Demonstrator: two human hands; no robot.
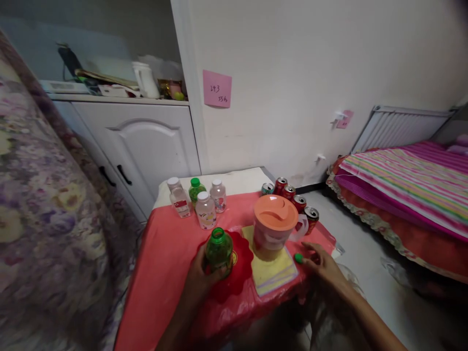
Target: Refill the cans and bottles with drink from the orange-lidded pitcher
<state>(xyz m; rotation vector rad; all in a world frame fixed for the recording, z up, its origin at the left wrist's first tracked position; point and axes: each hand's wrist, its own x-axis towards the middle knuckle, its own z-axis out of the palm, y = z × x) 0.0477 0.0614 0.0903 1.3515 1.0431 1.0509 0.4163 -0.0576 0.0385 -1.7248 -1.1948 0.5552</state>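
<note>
My left hand (200,279) is wrapped round an uncapped green bottle (218,249) that stands on a red flower-shaped mat (239,273). My right hand (321,262) rests on the red tablecloth (164,273), fingertips touching a small green cap (299,258); the fingers look loosely curled. Between the hands stands a pitcher with an orange lid (275,225) on a yellow cloth (274,276).
Several small capped bottles (205,208) stand at the table's back left and several drink cans (292,195) at the back right. A white cabinet (139,146) is behind, a bed with a striped cover (409,185) to the right, and floral fabric (44,219) to the left.
</note>
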